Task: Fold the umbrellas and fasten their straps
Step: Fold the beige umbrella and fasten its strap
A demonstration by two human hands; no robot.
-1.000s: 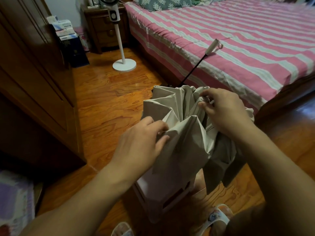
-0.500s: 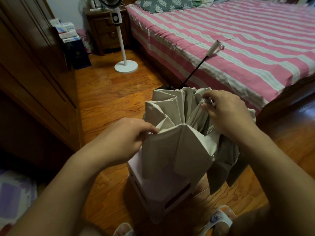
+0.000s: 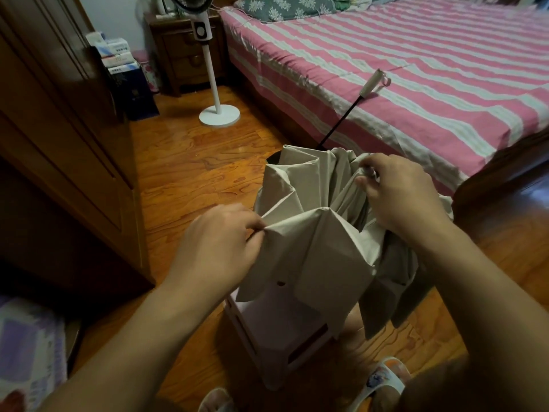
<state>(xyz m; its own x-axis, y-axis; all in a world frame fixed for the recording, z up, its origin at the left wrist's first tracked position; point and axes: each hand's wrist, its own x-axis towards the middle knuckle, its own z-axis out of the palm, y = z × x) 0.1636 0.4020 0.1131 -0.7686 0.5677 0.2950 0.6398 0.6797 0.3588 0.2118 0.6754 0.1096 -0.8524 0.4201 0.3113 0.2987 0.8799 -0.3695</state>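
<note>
Umbrella at centre, canopy draped over a stool on the floor. Its shaft runs far-right to the handle, which rests on the bed. Left hand at the canopy's left fold, right hand at its right. Wardrobe along the left. Standing fan far, left of the bed; nightstand behind it. Slippers near, by the stool.

Fan head cut by top edge; stool half under canopy.
</note>
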